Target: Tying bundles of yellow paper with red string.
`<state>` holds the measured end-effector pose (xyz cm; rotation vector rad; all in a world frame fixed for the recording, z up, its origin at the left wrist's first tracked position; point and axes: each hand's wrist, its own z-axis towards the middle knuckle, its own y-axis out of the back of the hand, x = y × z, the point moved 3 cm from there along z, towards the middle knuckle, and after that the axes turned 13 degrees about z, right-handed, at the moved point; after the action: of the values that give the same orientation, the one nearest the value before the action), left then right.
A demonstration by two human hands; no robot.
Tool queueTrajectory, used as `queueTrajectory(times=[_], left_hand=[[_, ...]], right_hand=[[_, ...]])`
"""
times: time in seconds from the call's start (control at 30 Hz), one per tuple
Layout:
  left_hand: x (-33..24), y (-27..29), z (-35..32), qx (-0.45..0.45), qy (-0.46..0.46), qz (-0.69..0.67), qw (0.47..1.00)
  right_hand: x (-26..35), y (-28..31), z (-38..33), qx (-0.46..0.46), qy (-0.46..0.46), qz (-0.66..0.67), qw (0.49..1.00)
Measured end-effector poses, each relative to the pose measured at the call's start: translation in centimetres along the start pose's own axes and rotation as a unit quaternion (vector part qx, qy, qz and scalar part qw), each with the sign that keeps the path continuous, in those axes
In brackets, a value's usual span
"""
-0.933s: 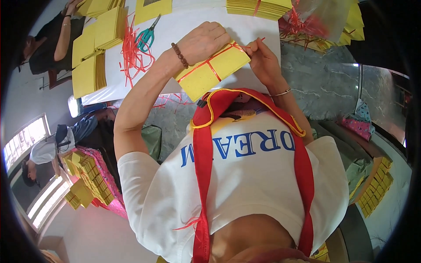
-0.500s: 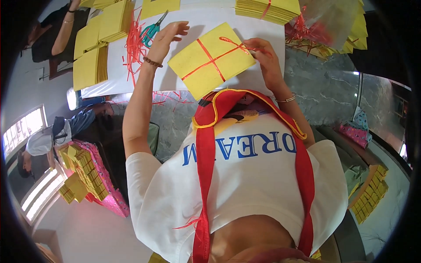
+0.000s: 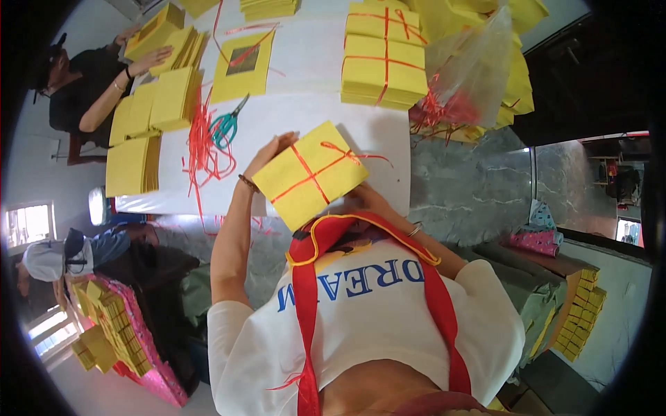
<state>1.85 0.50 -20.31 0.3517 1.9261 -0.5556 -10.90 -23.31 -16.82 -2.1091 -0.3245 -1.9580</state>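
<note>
On the white tabletop, scissors lie left of a tied yellow bundle. The left hand and right hand hold it.

We mark the packet yellow, the ribbon crossing it red, the bench white. We log teal handles on the scissors, red on the loose strips, brown on the beaded bracelet. Apron red with yellow piping; shirt white with blue lettering. We tag the floor grey, pale-veined like marble; cloth at left pink, speckled; co-worker's top black.
</note>
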Motion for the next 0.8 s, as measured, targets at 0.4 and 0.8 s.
queueTrajectory(times=[0.4,0.8], left_hand=[[1.5,-6.1,-3.1,-0.175,-0.035,-0.163,0.971],[-9.7,-4.7,-1.0,-0.137,-0.236,-0.124,0.954]], right_hand=[[-4.6,-0.7,6.5,-0.102,0.111,0.108,0.983],[13.9,2.3,11.1,-0.053,0.100,0.233,0.966]])
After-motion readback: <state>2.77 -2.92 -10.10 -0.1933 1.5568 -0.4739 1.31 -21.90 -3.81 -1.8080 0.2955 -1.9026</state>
